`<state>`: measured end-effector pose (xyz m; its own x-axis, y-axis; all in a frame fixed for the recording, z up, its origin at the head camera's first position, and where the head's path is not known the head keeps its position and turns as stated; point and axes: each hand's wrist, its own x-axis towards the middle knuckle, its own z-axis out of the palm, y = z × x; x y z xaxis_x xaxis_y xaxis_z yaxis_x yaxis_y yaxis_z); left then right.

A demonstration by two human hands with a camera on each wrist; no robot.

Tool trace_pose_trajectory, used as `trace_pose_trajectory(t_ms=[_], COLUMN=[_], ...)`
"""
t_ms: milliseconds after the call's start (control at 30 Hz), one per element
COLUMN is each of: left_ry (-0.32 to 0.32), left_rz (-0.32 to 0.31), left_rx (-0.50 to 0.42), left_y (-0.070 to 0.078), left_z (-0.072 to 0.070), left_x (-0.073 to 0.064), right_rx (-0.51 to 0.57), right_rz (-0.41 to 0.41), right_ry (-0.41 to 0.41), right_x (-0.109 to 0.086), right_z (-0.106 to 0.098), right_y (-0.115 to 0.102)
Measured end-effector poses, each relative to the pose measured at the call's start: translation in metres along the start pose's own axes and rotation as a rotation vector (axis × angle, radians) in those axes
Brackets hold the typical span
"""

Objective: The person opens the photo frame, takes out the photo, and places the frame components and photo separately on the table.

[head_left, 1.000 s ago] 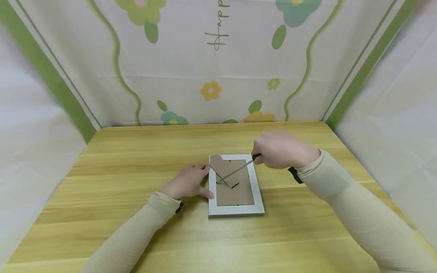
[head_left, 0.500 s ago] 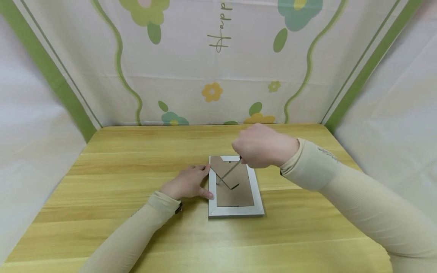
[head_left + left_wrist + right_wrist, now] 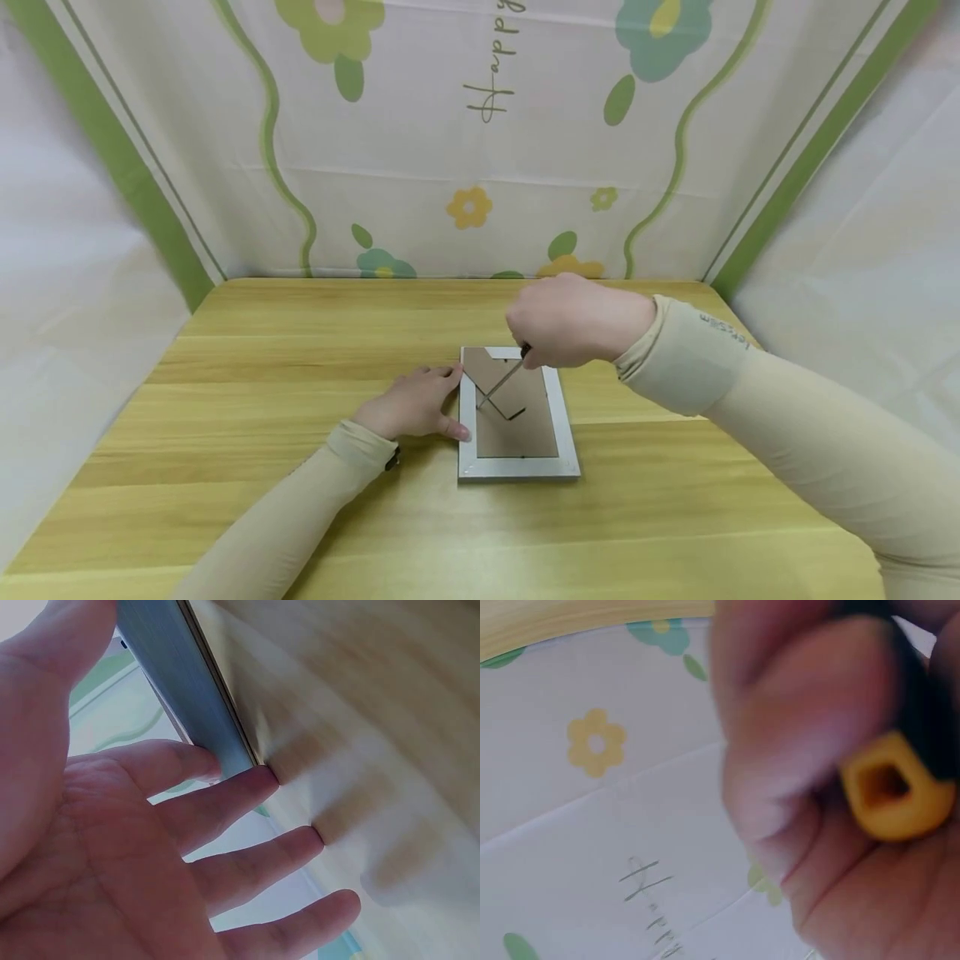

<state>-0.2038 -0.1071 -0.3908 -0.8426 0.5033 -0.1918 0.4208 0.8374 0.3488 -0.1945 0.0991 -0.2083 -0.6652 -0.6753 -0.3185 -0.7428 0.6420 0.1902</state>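
Note:
A picture frame point(image 3: 519, 469) lies face down on the wooden table, its white border around a brown backing board point(image 3: 525, 442). Small dark tabs show along the board's edges. A brown flap covers the top left corner, and a thin dark line bends across the board. My left hand point(image 3: 415, 404) rests at the frame's left side, thumb on the border, index fingertip against the edge, the other fingers extended. My right hand point(image 3: 573, 321) grips a screwdriver point(image 3: 501, 385) by its black and yellow handle point(image 3: 911, 819). Its shaft slants down left, the tip right at the board's left edge.
The wooden table point(image 3: 300, 333) extends on all sides of the frame. Behind it hangs a flower-printed cloth point(image 3: 420, 142), with pale cloth walls at left and right.
My right hand has moved left and closer over the frame, making the screwdriver steeper while its tip stays at the board's left edge. My left hand keeps its place.

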Motion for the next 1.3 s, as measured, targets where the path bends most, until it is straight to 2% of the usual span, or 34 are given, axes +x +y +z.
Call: trace_pose_trajectory(t_ms=[300, 533, 700, 833, 1000, 1300], left_ry=[-0.006, -0.007, -0.013, -0.014, -0.007, -0.018], left_rz=[-0.002, 0.001, 0.0, -0.003, -0.008, -0.004], left_rx=[0.01, 0.008, 0.006, 0.008, 0.01, 0.012], left_y=[0.001, -0.003, -0.002, -0.002, -0.001, 0.002], left_z=[0.0, 0.004, 0.003, 0.002, 0.001, -0.001], left_x=[0.0, 0.002, 0.002, 0.002, 0.001, 0.0], right_rx=[0.152, 0.253, 0.363, 0.423, 0.442, 0.489], right_rz=[-0.04, -0.065, -0.083, -0.11, -0.147, -0.114], right_ry=[0.102, 0.265, 0.369, 0.442, 0.521, 0.559], right_x=[-0.031, -0.054, -0.06, -0.062, -0.058, -0.057], right_z=[0.027, 0.077, 0.118, 0.142, 0.162, 0.187], right_y=[0.045, 0.07, 0.077, 0.078, 0.077, 0.074])
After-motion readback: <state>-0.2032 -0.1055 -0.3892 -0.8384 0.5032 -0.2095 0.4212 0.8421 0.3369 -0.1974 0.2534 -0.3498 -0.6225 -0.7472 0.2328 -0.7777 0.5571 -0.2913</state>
